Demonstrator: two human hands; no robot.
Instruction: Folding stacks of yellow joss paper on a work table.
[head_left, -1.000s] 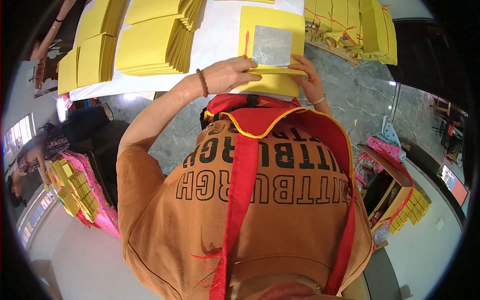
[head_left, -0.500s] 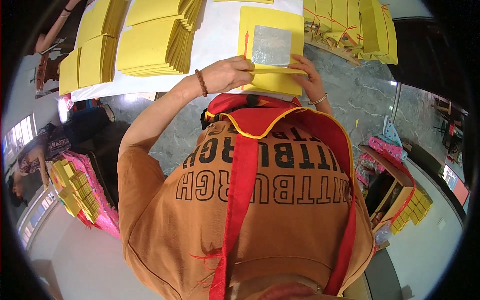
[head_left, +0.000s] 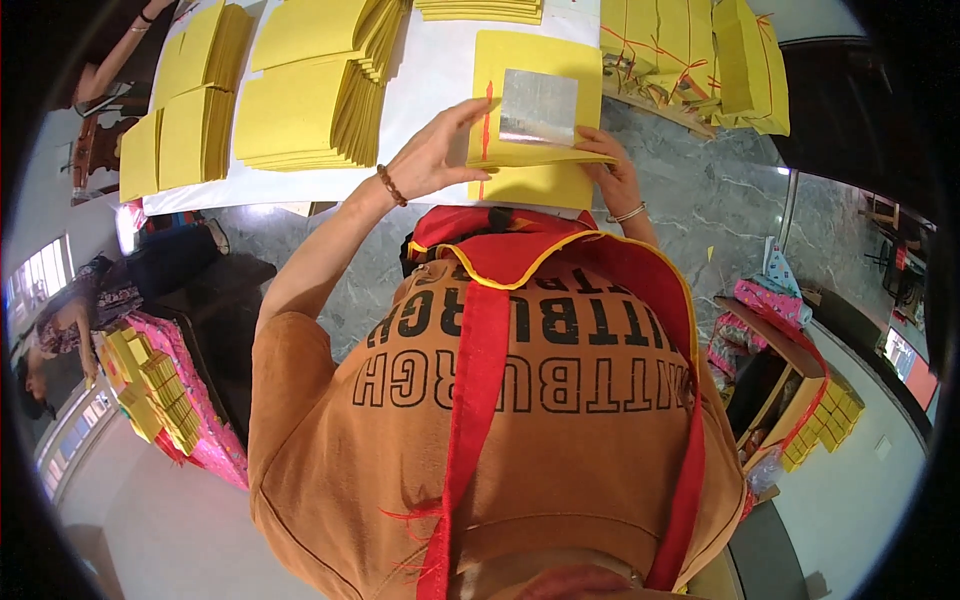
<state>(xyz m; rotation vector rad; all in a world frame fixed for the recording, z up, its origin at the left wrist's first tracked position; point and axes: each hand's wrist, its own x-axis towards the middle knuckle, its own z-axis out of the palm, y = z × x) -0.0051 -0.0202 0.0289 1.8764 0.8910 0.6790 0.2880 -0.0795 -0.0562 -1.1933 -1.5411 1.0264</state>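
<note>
The yellow sheet (head_left: 540, 52) lies at the near right of the white-covered table (head_left: 432, 70), its near edge raised in a fold above more yellow paper (head_left: 550, 188). A silver square (head_left: 538, 100) sits on the sheet, with a red stripe (head_left: 487, 120) to its left. The left hand (head_left: 435, 155) is spread, thumb well apart from the fingers, at the sheet's left edge; whether the thumb touches the fold I cannot tell. The right hand (head_left: 615, 170) pinches the right end of the fold, fingertips on the far side. A beaded bracelet (head_left: 391, 186) rings the left wrist and a bangle (head_left: 627, 214) the right.

Left of the sheet stand a fanned near stack (head_left: 290, 125) and a second stack (head_left: 305, 30) just beyond it, with more piles (head_left: 195, 130) farther left. To the right, past the table, are yellow bundles (head_left: 750, 70) tied with red string. A red apron (head_left: 520, 258) hangs over the person's brown shirt (head_left: 580, 470). Far left, another person's arm (head_left: 115, 65) shows
</note>
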